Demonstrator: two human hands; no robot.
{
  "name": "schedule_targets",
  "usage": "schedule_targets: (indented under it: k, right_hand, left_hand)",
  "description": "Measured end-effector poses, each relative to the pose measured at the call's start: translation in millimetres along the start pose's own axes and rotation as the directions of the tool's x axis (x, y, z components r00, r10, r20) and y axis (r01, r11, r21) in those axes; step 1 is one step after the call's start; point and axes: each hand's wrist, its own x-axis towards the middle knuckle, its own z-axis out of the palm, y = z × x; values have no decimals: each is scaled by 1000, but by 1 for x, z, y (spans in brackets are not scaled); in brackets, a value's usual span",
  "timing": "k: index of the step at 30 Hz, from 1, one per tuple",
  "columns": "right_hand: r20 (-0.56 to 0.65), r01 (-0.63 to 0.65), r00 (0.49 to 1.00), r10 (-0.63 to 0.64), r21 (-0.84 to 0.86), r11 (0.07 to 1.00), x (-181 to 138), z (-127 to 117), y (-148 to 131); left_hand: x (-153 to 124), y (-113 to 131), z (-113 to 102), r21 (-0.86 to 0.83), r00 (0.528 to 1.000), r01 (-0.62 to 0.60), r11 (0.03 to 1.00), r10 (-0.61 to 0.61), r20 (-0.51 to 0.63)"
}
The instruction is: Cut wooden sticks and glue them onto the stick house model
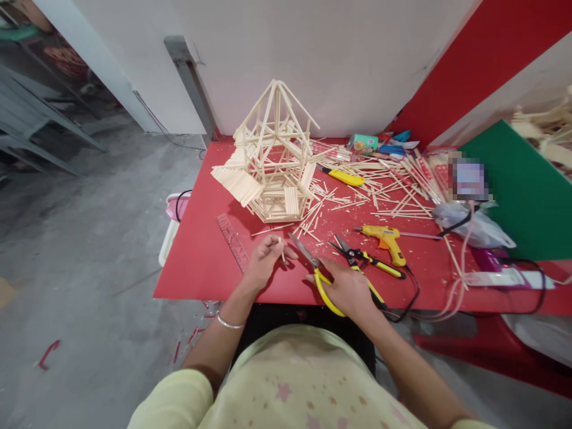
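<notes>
Between the fingertips of my left hand (267,259) is a short piece of wooden stick (283,256), pinched above the table's front part. My right hand (348,286) is closed round the yellow handles of a pair of scissors (322,289). The metal blades point up and left, near the left fingertips but apart from the stick. Beyond both hands stands a house-like model of thin wooden sticks (277,161), with a pointed open roof frame and slatted panels at its left. A clear ruler (232,241) lies left of my left hand.
Yellow-and-black pliers-like cutters (357,253) and a yellow glue gun (386,238) lie at the right. Loose sticks (397,185) and a yellow utility knife (344,177) spread behind them. Cords and a plastic bag (473,225) sit farther right, by a green board (522,190).
</notes>
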Motion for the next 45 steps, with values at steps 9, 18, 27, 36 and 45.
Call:
schedule_targets:
  k: [9, 18, 27, 36, 45]
  right_hand:
    - [24, 118, 993, -115, -128, 985, 1, 6, -12]
    - [-164, 227, 970, -178, 356, 907, 21, -23, -45]
    - [-255, 238, 962, -95, 615, 752, 65, -17, -75]
    - [-290, 234, 954, -79, 554, 799, 80, -8, -77]
    - [-218, 208, 971, -93, 596, 776, 64, -3, -58]
  left_hand:
    - [4, 4, -4, -173, 985, -11, 985, -18, -169]
    - [15, 10, 6, -168, 991, 0, 986, -23, -133]
    - [32, 32, 17, -194, 970, -15, 981, -33, -239]
    - [55, 50, 11, -24, 957, -123, 992, 112, -269]
    - [70, 56, 9, 240, 952, -165, 957, 219, -216]
